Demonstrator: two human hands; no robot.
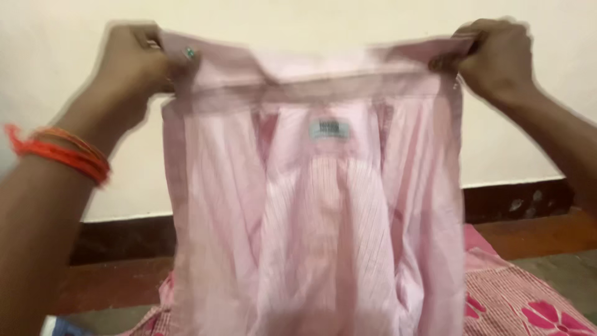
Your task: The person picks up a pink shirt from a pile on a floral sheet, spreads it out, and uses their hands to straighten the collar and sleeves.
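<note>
Shirt: pink striped shirt (317, 211) hangs full length in mid-air, held up at its shoulders so it drapes flat.
Left hand (134, 59): closed on one shoulder.
Right hand (494, 56): pinches the other shoulder.
Below: pink floral sheet (528, 298).

Pale pink finely striped shirt (317, 218)

So it's a pale pink shirt (317, 218) with thin vertical stripes, held up in the air by its top edge and hanging straight down, kinda blurry. The collar band runs flat across the top, and a small pale label sits just under the middle of it. The bottom drops out of view.
</note>
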